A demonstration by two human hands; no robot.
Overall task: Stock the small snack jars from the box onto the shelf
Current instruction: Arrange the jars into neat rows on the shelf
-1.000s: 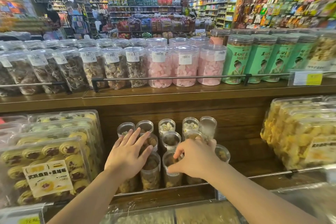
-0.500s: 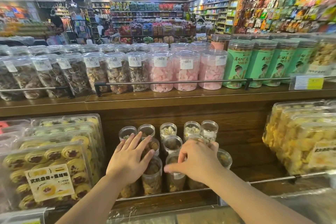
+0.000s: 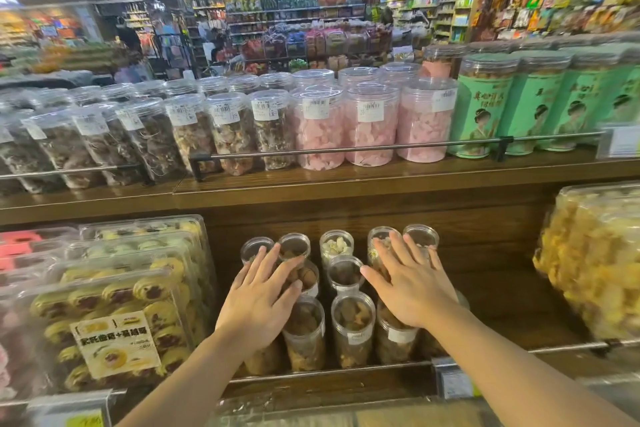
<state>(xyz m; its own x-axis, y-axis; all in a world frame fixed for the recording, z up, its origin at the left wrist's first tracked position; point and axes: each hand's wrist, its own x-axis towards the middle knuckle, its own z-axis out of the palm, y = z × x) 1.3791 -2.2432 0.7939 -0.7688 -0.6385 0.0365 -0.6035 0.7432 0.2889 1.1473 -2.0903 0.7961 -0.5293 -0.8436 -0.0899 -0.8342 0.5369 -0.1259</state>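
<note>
Lower wooden shelf point(image 3: 502, 291): small clear round snack jars point(image 3: 352, 329) clustered behind a metal front rail point(image 3: 329, 371). Left hand point(image 3: 258, 302) and right hand point(image 3: 412, 288) spread flat on jar tops. Clear pastry trays point(image 3: 138, 288) crowd left; yellow snack packs point(image 3: 595, 260) right; bare board between.

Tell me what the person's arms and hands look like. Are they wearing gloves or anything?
No gloves. Both the left hand and the right hand are bare, and so are both forearms as far as the head view shows; no sleeve reaches into the picture. I see no watch, bracelet or ring on either. The fingernails look short and plain, though the picture is a bit blurry.
</note>
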